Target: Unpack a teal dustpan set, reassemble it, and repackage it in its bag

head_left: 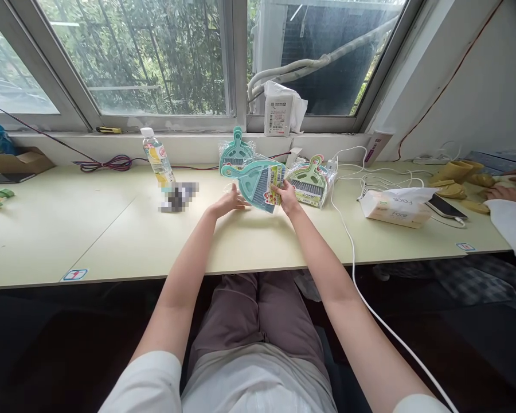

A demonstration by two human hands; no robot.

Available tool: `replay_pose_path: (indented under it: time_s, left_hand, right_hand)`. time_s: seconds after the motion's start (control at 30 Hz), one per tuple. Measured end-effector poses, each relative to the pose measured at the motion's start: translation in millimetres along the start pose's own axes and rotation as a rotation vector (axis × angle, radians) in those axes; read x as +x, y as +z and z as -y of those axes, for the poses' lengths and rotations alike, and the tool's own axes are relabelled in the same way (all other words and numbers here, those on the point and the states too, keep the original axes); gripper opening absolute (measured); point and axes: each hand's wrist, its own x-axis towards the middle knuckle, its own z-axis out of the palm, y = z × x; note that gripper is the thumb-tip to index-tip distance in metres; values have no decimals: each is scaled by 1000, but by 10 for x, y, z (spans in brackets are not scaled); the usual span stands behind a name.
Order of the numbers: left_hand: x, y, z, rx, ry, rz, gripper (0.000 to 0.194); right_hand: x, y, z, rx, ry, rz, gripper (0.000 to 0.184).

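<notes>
A turquoise dustpan and brush set (251,179) with grey bristles and a yellow printed label is held tilted above the table, its handle pointing left. My right hand (287,198) grips it at the bristle end, over the label. Just left of its lower edge, my left hand (229,202) has its fingers stretched out; whether they touch the set I cannot tell. Behind it stands a second turquoise dustpan set (237,150) in clear wrap, against the wall. To the right leans another wrapped dustpan set (310,180), green with a pinkish handle edge.
The pale yellow table (133,246) runs below the window. A drink bottle (159,158) stands at left. Tissue packs sit on the sill (278,115) and table (395,207). White cables (348,226) cross at right, near a phone (446,206) and another person's hand (505,194).
</notes>
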Motion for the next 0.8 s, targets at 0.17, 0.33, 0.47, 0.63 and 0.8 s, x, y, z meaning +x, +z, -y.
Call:
replay_pose_path:
  time_s: [0.17, 0.33, 0.47, 0.63, 0.8]
  left_hand:
    - [136, -174, 84, 19, 101, -303, 81]
    - [216, -250, 129, 15, 111, -363, 85]
    - [177, -267, 65, 34, 185, -488, 79]
    - [14, -209, -110, 271, 469, -971, 68]
    - [11, -189, -93, 513, 292, -743, 51]
  right_hand:
    - [-18, 28, 17, 17, 43, 41, 38]
    - [-18, 28, 40, 25, 58, 22, 33]
    - [10, -16, 51, 6, 51, 2, 32]
    - [-3, -8, 30, -43, 98, 40, 37]
    - [-86, 56, -8, -120, 135, 228, 40]
